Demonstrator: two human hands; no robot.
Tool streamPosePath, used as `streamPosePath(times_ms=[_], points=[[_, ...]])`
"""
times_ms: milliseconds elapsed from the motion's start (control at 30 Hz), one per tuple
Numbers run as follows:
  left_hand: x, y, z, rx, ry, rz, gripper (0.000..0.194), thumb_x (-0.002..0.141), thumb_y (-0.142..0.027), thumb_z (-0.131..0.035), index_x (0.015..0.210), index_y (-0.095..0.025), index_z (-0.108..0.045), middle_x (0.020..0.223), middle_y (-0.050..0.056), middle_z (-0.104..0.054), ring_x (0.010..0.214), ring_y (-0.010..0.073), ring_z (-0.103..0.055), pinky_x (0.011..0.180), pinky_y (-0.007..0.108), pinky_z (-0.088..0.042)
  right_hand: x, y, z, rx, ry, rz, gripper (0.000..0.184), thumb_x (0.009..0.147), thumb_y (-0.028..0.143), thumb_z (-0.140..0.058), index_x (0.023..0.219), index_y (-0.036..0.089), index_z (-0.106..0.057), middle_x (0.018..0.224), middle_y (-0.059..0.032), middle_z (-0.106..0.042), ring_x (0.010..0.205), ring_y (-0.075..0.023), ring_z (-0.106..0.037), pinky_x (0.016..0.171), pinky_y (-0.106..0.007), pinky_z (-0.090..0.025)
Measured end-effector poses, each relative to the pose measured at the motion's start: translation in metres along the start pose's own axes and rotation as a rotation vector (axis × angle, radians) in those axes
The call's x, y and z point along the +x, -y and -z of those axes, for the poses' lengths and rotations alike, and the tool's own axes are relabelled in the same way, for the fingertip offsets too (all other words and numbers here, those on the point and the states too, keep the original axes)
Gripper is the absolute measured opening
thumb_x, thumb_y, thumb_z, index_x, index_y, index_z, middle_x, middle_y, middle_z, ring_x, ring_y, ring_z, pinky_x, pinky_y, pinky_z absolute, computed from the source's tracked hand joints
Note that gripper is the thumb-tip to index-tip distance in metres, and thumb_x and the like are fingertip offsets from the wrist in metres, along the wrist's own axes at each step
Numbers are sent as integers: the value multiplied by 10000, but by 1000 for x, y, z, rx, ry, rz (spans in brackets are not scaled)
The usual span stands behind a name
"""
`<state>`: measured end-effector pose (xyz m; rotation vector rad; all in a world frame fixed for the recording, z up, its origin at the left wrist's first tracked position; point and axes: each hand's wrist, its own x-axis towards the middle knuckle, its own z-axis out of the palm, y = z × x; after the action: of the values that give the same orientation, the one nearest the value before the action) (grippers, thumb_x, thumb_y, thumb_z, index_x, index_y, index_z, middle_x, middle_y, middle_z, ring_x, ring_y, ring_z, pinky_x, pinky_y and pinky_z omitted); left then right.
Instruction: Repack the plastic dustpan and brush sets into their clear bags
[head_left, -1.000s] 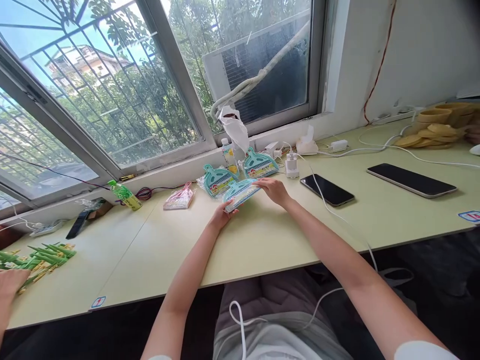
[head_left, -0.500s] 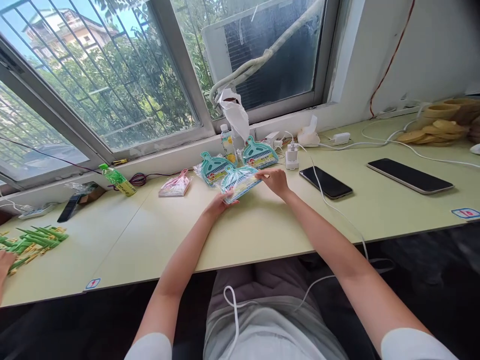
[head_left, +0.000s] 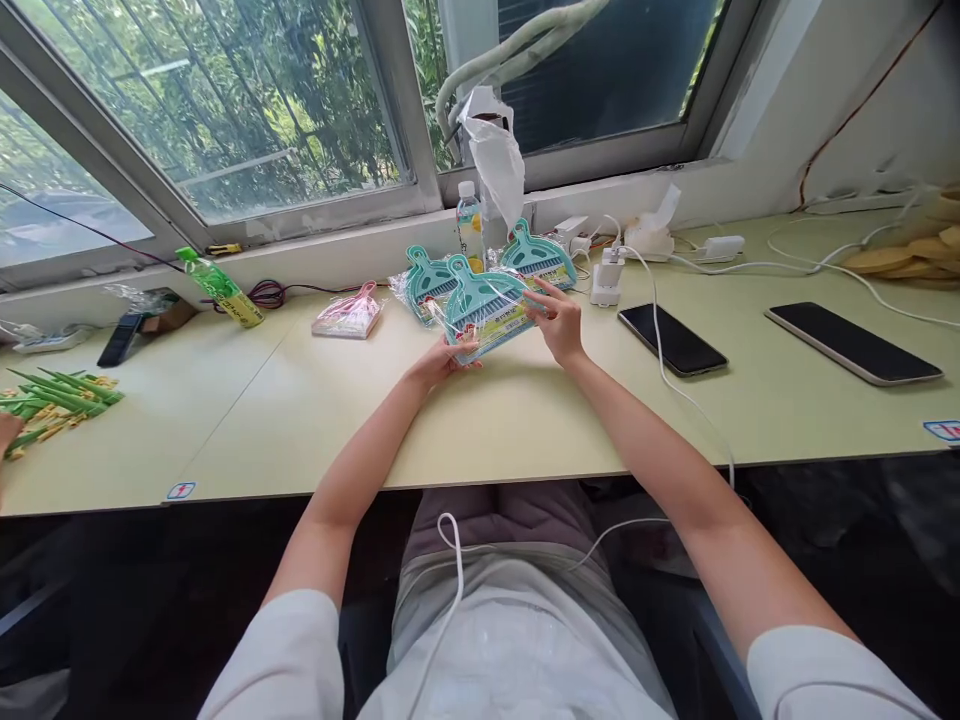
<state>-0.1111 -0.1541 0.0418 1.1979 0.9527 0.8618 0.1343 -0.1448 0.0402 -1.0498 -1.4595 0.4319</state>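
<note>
Between my two hands a teal mini dustpan and brush set (head_left: pixel 486 300) in clear plastic wrap is held up, its handle pointing away from me. My left hand (head_left: pixel 442 362) is closed on its lower left corner. On the right edge, my right hand (head_left: pixel 559 322) grips the packet with thumb and fingers. Two similar teal sets lie behind it: one wrapped set (head_left: pixel 426 272) at the left, partly covered by the held one, and another set (head_left: pixel 536 256) at the right. A pink wrapped set (head_left: pixel 349 314) lies farther left on the table.
A bottle (head_left: pixel 469 225) and torn white paper (head_left: pixel 495 160) stand by the window. White chargers (head_left: pixel 607 275), a phone (head_left: pixel 673 340) with a cable across it, and a larger dark device (head_left: pixel 855 342) are to the right. At left are a green bottle (head_left: pixel 221 288), green sticks (head_left: pixel 64 392) and another person's hand (head_left: pixel 9 430).
My view has tipped downward. The dustpan set now faces me more squarely with its handle raised, and my right hand has shifted its hold along the right edge. My left hand keeps its grip.
</note>
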Motion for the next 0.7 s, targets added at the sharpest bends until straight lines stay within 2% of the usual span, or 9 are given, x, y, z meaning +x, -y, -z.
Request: streamPosePath(times_ms=[67, 133, 200, 267, 367, 433, 533, 600, 700], points=[[0, 0, 0, 3, 5, -7, 525, 722, -217, -785, 1195, -163, -565, 1035, 109, -726, 624, 140, -686, 447, 173, -481, -1, 3, -1, 69, -17, -107, 502, 820, 276, -690, 1320, 290, -641, 1425, -68, -585, 1135, -243, -651, 890, -357, -598], [-1, -1, 2, 20, 15, 2, 535, 721, -216, -784, 1206, -159, -568, 1087, 128, -719, 624, 140, -683, 449, 181, -478, 1, 4, -1, 185, 38, -272, 629, 794, 268, -716, 1400, 289, -553, 1346, -72, -643, 1103, -234, -667, 883, -387, -611], [-2, -3, 4, 44, 23, 17, 558, 715, -209, -786, 1227, -161, -569, 1148, 145, -701, 628, 144, -684, 466, 200, -491, 3, 1, -1, 315, 155, -438, 593, 778, 258, -732, 1352, 244, -583, 1189, -68, -718, 992, -222, -706, 857, -421, -627], [-3, -3, 6, 64, 29, 35, 591, 710, -212, -791, 1255, -173, -566, 1189, 154, -683, 629, 146, -685, 489, 219, -507, 6, -2, 0, 409, 241, -547, 426, 764, 236, -747, 1181, 186, -677, 1031, -63, -751, 897, -212, -723, 852, -443, -631], [-2, -2, 6, 84, 34, 52, 637, 694, -244, -815, 1276, -197, -559, 1175, 137, -685, 627, 139, -684, 480, 201, -490, 7, -5, 1, 483, 249, -592, 205, 749, 201, -756, 945, 156, -716, 922, -57, -751, 831, -200, -725, 863, -452, -630], [-1, -1, 4, 76, 10, 41, 628, 718, -305, -808, 1285, -211, -553, 1162, 121, -691, 622, 130, -680, 475, 186, -485, 7, -4, 0, 510, 225, -597, 151, 758, 182, -738, 903, 156, -707, 891, -49, -747, 818, -194, -722, 863, -449, -630], [2, -4, 0, 17, -36, 19, 544, 849, -494, -658, 1288, -189, -559, 1141, 137, -699, 583, 123, -658, 532, 235, -549, 5, -2, -2, 531, 192, -613, 105, 784, 158, -693, 889, 153, -690, 857, -44, -734, 822, -187, -715, 866, -438, -628], [3, -7, 0, -21, -16, -11, 594, 899, -611, -513, 1275, -156, -578, 1110, 158, -704, 597, 142, -666, 590, 275, -583, 5, -1, -3, 546, 160, -622, 91, 797, 153, -670, 887, 156, -676, 852, -42, -726, 836, -183, -710, 868, -427, -627], [-1, -12, 1, -40, 43, -94, 675, 889, -702, -434, 1334, -206, -539, 1121, 139, -702, 766, 190, -718, 673, 272, -596, 5, -1, -3, 555, 111, -641, 89, 809, 158, -650, 898, 166, -654, 860, -35, -718, 861, -175, -705, 870, -403, -628]])
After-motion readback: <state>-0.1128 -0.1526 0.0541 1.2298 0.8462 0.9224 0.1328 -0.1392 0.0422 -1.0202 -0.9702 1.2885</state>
